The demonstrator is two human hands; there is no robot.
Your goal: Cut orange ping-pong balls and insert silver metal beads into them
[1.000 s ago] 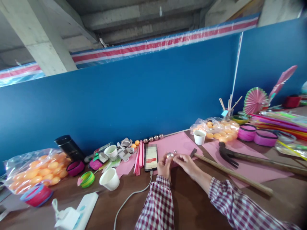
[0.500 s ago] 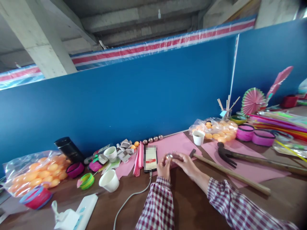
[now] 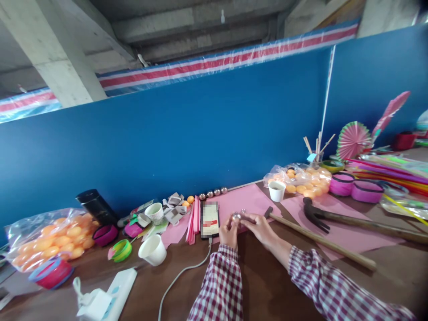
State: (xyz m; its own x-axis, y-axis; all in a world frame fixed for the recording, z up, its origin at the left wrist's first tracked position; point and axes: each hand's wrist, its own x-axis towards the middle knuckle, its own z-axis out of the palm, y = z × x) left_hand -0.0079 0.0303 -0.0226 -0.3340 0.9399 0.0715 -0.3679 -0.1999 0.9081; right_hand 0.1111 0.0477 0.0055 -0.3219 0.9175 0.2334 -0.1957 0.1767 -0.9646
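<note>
A shiny silver ball (image 3: pixel 236 216) is held up by the fingertips of my left hand (image 3: pixel 228 232), which is closed around its lower left side. My right hand (image 3: pixel 261 227) is closed too, its thumb and fingers pressed together at the ball's right side. A smaller glint just behind the ball is too small to make out. Beyond my hands lies a pink paper sheet (image 3: pixel 245 196), and several silver balls (image 3: pixel 216 192) line up along its far left edge. Left of my hands, a phone (image 3: pixel 210 223) with a cable rests on the table.
Right of my hands lie a small hammer (image 3: pixel 321 238) and a claw hammer (image 3: pixel 361 221). White cups (image 3: pixel 153 250) and a white power strip (image 3: pixel 121 290) stand on the left. Bags of orange balls (image 3: pixel 55 238) sit at both sides. A blue partition (image 3: pixel 200 138) closes off the back.
Both hands stay in nearly the same place at the silver ball, with only a slight shift of the fingers. The camera view has moved very little.
</note>
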